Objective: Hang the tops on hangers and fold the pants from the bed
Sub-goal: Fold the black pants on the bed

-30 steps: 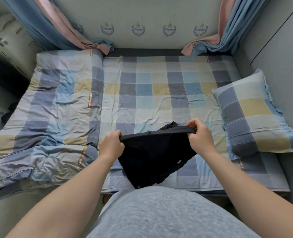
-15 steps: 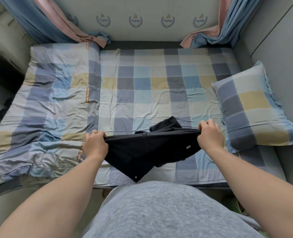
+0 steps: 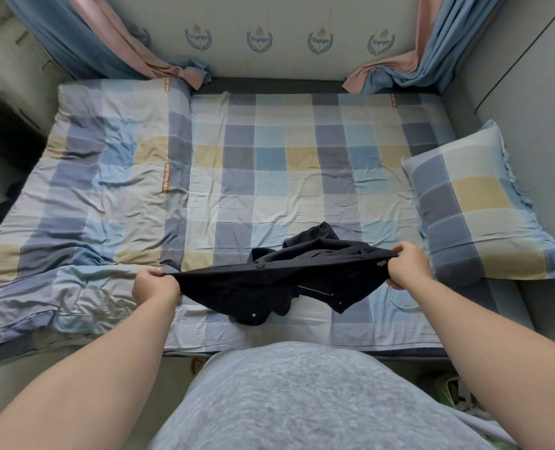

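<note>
— Location of the garment?
— Black pants (image 3: 253, 289) stretched taut between both hands over the near edge of the bed (image 3: 269, 177), loose cloth drooping toward the sheet.
— Grip?
— Left hand (image 3: 155, 286): fingers curled tight on the left end. Right hand (image 3: 406, 267): pinching the right end.
— Beyond?
— Quilt (image 3: 100, 177) along the left edge, pillow (image 3: 474, 206) at the right edge.

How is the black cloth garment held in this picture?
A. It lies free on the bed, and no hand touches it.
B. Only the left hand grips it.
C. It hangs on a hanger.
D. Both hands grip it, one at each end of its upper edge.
D: the left hand and the right hand each pinch one end of the black cloth garment, stretched between them above the checked bed sheet.
</note>
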